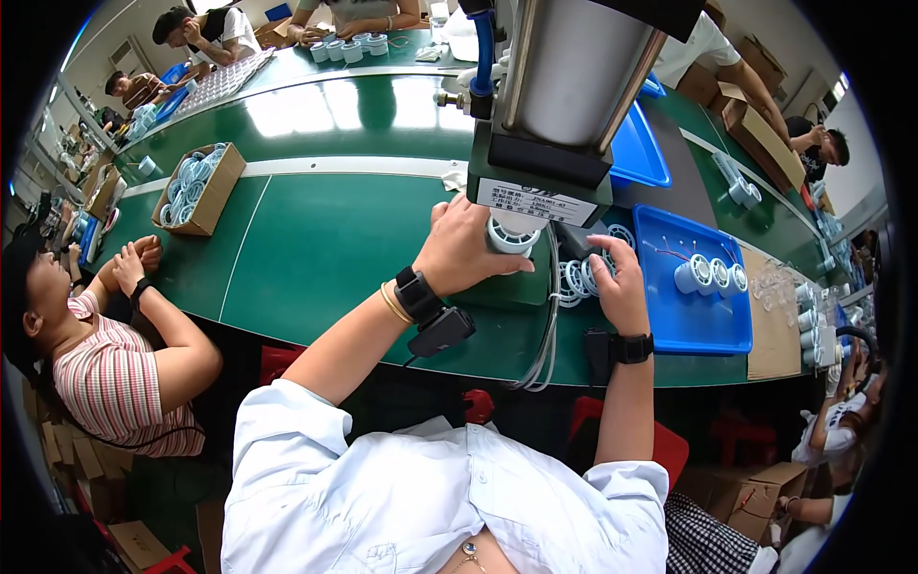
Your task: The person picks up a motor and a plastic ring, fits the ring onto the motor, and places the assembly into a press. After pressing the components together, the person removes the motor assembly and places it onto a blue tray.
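Note:
My left hand [463, 251] is closed round a white cylindrical part with a ribbed round end [512, 236], directly beneath the head of a bench press [545, 158]. The press head hides the part's upper end. My right hand [622, 284] is raised to the right of the press, thumb and forefinger apart, with nothing visible between them. Beside its fingertips are a dark fitting [574, 244] and a cluster of light blue rings [576, 282]. Grey cables [548, 335] run down between my hands over the green bench [363, 253].
Right of my right hand lies a blue tray [703, 330] holding several white cylindrical parts [708, 275] and thin wires. Clear plastic pieces [776, 287] lie beyond it. A cardboard box of light blue rings [196, 191] stands at left, near a co-worker in a striped shirt [120, 383].

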`<action>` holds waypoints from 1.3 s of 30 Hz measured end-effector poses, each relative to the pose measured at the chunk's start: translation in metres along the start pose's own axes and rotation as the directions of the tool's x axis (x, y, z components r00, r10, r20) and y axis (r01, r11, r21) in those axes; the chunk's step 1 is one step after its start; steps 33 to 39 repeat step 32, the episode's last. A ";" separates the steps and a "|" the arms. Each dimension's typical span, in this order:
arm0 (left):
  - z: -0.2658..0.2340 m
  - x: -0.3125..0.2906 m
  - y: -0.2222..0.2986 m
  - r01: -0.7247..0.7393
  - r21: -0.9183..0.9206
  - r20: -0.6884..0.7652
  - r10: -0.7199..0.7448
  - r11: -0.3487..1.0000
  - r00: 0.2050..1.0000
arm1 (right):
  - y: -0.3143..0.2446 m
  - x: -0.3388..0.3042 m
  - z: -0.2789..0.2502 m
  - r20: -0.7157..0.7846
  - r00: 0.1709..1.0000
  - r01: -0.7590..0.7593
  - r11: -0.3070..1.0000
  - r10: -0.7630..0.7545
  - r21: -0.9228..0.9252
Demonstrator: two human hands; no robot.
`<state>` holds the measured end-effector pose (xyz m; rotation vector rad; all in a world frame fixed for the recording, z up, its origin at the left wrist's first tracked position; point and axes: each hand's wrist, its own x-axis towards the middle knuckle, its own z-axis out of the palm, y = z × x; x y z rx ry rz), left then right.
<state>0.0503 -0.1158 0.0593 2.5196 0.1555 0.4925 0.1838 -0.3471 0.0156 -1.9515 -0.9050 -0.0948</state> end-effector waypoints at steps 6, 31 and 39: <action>-0.012 -0.010 -0.065 -0.198 -0.142 -0.101 0.185 0.970 0.978 | -0.013 -0.001 0.007 0.132 0.988 0.126 0.918 -0.082 -0.376; -0.006 -0.024 -0.114 -0.075 0.247 0.006 0.076 0.966 0.997 | -0.016 0.011 -0.045 -0.038 0.999 -0.028 0.991 0.023 -0.130; -0.008 -0.026 -0.115 -0.063 0.257 -0.014 0.069 0.964 0.998 | -0.019 0.019 -0.041 -0.030 1.000 -0.006 0.992 0.002 -0.124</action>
